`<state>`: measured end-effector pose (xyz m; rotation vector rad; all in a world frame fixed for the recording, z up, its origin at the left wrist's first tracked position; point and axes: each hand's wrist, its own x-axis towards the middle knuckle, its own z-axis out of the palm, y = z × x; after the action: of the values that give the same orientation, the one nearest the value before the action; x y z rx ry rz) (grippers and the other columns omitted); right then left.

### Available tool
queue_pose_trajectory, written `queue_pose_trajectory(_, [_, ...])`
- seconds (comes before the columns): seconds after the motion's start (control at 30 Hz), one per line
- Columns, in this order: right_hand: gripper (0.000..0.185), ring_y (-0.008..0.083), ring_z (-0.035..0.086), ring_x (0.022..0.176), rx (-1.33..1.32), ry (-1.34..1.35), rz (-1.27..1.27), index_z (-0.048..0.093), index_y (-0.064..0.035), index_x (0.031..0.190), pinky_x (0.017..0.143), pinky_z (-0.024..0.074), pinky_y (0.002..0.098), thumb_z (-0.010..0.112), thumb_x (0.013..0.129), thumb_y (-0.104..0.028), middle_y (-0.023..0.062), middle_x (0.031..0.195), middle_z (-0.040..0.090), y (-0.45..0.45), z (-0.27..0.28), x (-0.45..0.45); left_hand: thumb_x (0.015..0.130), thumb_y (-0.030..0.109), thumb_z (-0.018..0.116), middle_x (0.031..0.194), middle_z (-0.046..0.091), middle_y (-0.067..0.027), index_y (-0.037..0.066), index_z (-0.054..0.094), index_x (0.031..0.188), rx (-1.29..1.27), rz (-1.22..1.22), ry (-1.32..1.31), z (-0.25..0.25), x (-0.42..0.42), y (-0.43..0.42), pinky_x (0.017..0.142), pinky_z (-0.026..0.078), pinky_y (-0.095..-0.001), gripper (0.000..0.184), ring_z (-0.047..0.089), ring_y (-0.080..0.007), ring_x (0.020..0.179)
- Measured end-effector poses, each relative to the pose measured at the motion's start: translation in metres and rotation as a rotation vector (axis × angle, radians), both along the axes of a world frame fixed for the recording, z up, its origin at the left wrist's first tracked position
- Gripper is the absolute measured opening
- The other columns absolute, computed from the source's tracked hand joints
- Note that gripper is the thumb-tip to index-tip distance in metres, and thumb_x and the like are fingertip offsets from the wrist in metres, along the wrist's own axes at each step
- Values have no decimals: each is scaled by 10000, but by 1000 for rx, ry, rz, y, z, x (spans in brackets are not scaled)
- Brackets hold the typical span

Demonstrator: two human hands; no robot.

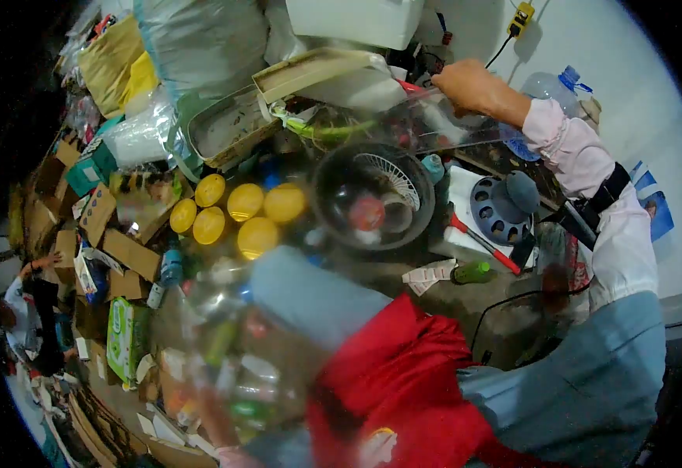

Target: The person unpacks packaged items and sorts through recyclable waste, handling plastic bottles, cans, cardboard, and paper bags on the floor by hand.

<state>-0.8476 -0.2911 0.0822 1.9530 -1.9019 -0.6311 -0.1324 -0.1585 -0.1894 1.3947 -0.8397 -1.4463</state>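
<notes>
My right hand [469, 87] reaches out at the upper right, its fingers closed on the edge of a clear plastic piece [465, 132] whose exact kind I cannot make out. Below that piece stands a black round tub [325, 218] with a white fan-shaped grille [387, 175] and a red round item [368, 213] inside. At the lower left, my left hand [214, 417] is smeared by motion, and its fingers cannot be read. It is beside a blurred heap of clear bottles [255, 374], some with green in them.
Yellow round lids [246, 203] lie left of the tub. A red-handled hammer [485, 243] and a grey round part [501, 210] rest on white foam [458, 191]. A green bottle [472, 272] lies on the floor. Cardboard boxes [130, 253] and another person [33, 312] are at the left.
</notes>
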Motion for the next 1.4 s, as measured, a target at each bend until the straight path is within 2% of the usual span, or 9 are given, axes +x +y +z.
queue_pose_trajectory(0.3, [167, 223, 640, 693, 198, 343, 43, 685, -89, 792, 483, 457, 342, 588, 701, -191, 70, 750, 655, -39, -70, 14, 876, 442, 461, 1237, 446, -99, 84, 377, 1289, 27, 50, 66, 3, -4, 13, 933, 331, -386, 553, 455, -243, 1108])
queue_pose_trajectory(0.4, [253, 210, 622, 607, 172, 333, 72, 661, -89, 655, 508, 460, 330, 759, 456, -212, 66, 640, 628, -54, -71, 8, 874, 436, 468, 1242, 445, -87, 85, 379, 1290, 77, 91, 68, 15, -13, 17, 930, 328, -378, 552, 449, -237, 1111])
queue_pose_trajectory(0.53, [287, 203, 628, 624, 342, 379, 10, 664, -93, 672, 504, 463, 323, 766, 436, -222, 51, 655, 631, -60, -58, 36, 869, 443, 471, 1266, 429, -87, 95, 375, 1303, 63, 109, -10, 14, -18, 18, 930, 324, -375, 565, 441, -238, 1117])
queue_pose_trajectory(0.8, [141, 208, 631, 688, 259, 440, 316, 680, -120, 716, 487, 473, 341, 610, 639, -215, 50, 743, 647, -72, -125, 19, 853, 482, 473, 1296, 395, -122, 108, 360, 1325, 106, 152, -37, 2, -14, 16, 938, 308, -398, 614, 423, -268, 1125])
queue_pose_trajectory(0.87, [162, 214, 632, 703, 314, 440, 135, 691, -115, 762, 513, 479, 330, 598, 667, -208, 59, 787, 656, -87, -149, 33, 857, 482, 465, 1287, 398, -121, 109, 362, 1322, 52, 71, -183, 4, -17, 17, 937, 300, -393, 605, 422, -273, 1116])
queue_pose_trajectory(1.03, [183, 219, 639, 735, 387, 330, 123, 698, -128, 818, 555, 495, 350, 602, 699, -228, 64, 821, 662, -102, -190, 45, 867, 452, 464, 1264, 413, -117, 99, 370, 1305, 150, 59, 25, -10, -4, 23, 913, 328, -380, 571, 447, -267, 1084])
queue_pose_trajectory(1.1, [173, 216, 637, 728, 362, 236, -23, 697, -124, 794, 566, 491, 347, 611, 692, -232, 69, 806, 661, -96, -192, 64, 870, 435, 467, 1256, 419, -117, 95, 373, 1298, 98, -84, -301, -5, -5, 27, 899, 350, -369, 555, 464, -263, 1065])
queue_pose_trajectory(1.17, [147, 221, 637, 706, 233, 169, -2, 693, -123, 757, 552, 487, 343, 616, 684, -226, 67, 774, 658, -104, -239, 38, 869, 413, 479, 1244, 426, -118, 96, 369, 1294, 224, 84, 15, 6, -16, 27, 881, 383, -352, 541, 491, -255, 1029])
queue_pose_trajectory(1.4, [98, 226, 624, 666, 226, 226, 105, 655, -117, 739, 555, 487, 342, 622, 676, -184, 83, 735, 628, -130, -317, -29, 852, 447, 477, 1209, 470, -129, 50, 355, 1286, 361, 263, 53, -11, -16, 32, 907, 377, -372, 601, 480, -249, 1077])
